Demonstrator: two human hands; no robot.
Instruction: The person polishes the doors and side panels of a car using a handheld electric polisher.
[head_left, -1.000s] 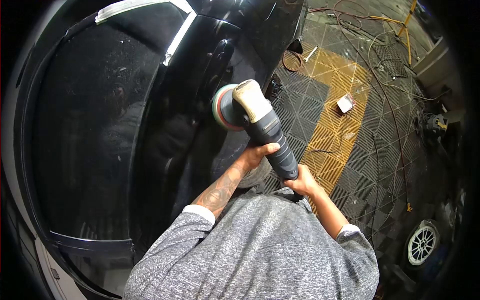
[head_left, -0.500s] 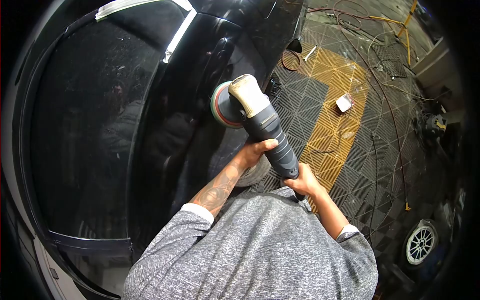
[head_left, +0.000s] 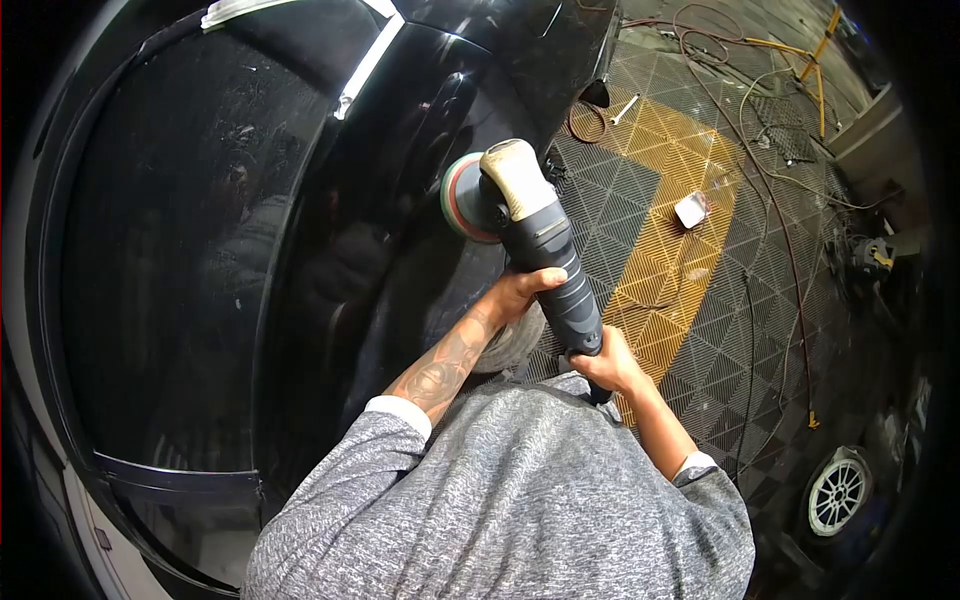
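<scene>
A dark grey power polisher (head_left: 567,283) with a pale, worn head cover slants across the middle of the view. Its round pad, edged in green and red, faces the black car panel (head_left: 400,200); whether it touches cannot be told. My left hand (head_left: 527,292) is wrapped round the polisher's body, thumb on top. Lower down, my right hand (head_left: 607,361) grips the rear end of the handle. White masking tape (head_left: 370,65) runs along the panel's upper part, near the dark glass (head_left: 170,270).
On the patterned floor tiles (head_left: 610,200) at the right lie a wrench (head_left: 625,109), a small white container (head_left: 691,210), and hoses (head_left: 790,260). A white spoked wheel (head_left: 837,492) is at the lower right. Part of a tyre (head_left: 512,345) shows beneath my left forearm.
The polisher's head and pad have shifted right and slightly up in the view, along with my left hand. My right hand has barely moved. Both hands keep their grip.
</scene>
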